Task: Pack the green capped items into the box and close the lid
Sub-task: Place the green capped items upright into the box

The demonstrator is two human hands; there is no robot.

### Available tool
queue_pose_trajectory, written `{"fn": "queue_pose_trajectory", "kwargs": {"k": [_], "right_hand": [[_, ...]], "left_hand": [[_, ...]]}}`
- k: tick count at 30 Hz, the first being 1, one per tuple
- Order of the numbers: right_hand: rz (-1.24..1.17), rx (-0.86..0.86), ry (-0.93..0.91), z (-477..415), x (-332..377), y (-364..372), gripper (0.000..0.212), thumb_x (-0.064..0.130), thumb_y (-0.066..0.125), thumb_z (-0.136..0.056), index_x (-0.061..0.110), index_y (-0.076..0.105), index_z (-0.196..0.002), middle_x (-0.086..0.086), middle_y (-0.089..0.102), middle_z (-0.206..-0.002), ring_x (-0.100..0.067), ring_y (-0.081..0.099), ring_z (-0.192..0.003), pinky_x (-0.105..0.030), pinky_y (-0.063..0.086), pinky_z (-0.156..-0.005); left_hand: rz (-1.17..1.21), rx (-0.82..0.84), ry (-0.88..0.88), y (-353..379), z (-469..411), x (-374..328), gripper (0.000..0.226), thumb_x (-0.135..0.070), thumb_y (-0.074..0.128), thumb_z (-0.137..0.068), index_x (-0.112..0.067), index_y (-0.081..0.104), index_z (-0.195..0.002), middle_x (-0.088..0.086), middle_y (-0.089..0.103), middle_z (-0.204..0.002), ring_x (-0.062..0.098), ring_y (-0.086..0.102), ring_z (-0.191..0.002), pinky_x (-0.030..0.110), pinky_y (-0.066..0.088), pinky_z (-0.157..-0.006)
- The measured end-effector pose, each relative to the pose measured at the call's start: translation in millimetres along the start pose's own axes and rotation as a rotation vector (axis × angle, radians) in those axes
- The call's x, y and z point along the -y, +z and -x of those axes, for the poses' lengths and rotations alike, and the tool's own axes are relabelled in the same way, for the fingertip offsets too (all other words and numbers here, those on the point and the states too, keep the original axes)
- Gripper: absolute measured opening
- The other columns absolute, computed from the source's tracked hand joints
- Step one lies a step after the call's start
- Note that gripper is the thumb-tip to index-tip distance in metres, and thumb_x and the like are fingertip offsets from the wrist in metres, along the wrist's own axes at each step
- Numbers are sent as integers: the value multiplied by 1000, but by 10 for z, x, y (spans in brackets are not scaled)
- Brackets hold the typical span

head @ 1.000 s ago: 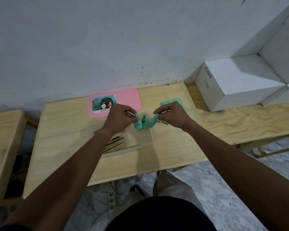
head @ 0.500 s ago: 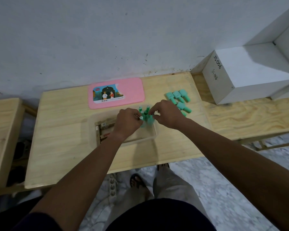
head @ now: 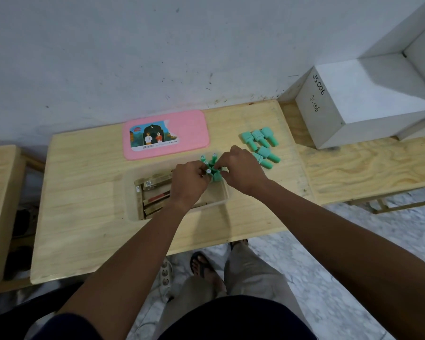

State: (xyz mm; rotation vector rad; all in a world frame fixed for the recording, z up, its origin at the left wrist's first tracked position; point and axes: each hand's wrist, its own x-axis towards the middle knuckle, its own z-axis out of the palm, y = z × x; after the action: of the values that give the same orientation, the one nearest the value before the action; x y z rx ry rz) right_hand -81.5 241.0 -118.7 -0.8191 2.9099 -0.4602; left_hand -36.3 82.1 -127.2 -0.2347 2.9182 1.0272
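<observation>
While both hands sit on the cluster, the green capped items (head: 212, 165) stand upright in the right end of the clear box (head: 130, 192): mint bottles, round caps with dark marks on top. Left hand (head: 188, 184) and right hand (head: 242, 171) both have fingers curled, pinching bottles there. More green bottles (head: 260, 143) lie flat right of the box. Pink lid (head: 192, 128) lies behind it. Pale wooden table (head: 84, 217), scuffed white wall (head: 133, 57), marble floor (head: 317, 278).
</observation>
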Motion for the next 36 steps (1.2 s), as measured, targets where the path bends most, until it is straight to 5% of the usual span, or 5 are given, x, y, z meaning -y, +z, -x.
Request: {"fn": "queue_pose_trajectory", "kwargs": {"k": [10, 16, 24, 36], "right_hand": [[-69, -93, 29, 58, -58, -74, 19, 27, 72, -80, 22, 77, -98, 1, 75, -97, -23, 58, -86, -36, 47, -72], [-200, -214, 301, 162, -362, -204, 17, 32, 73, -80, 23, 77, -95, 2, 74, -94, -20, 63, -90, -31, 48, -74], [-201, -166, 567, 261, -931, -266, 21, 27, 71, -80, 27, 77, -100, -1, 74, -101, -24, 63, -95, -35, 51, -76], [-216, 55, 569, 226, -1584, -139, 25, 29, 71, -79, 25, 73, -104, 2, 72, -95, -22, 65, -89, -31, 50, -67]], "left_hand": [[24, -51, -43, -62, 60, 5, 33, -33, 78, -73, -20, 75, -103, -3, 77, -88, 12, 71, -79, 29, 56, -82], [-41, -158, 67, -129, 51, -272, 26, -35, 75, -77, -25, 74, -101, -8, 75, -88, 15, 69, -82, 34, 54, -78], [-175, -4, 255, 276, -360, -882, 26, -31, 72, -79, -25, 75, -104, -5, 75, -103, 21, 65, -99, 36, 49, -86], [-515, 293, 390, 979, -751, -1219, 28, -29, 64, -85, -27, 72, -112, 2, 68, -101, 25, 55, -104, 38, 44, -81]]}}
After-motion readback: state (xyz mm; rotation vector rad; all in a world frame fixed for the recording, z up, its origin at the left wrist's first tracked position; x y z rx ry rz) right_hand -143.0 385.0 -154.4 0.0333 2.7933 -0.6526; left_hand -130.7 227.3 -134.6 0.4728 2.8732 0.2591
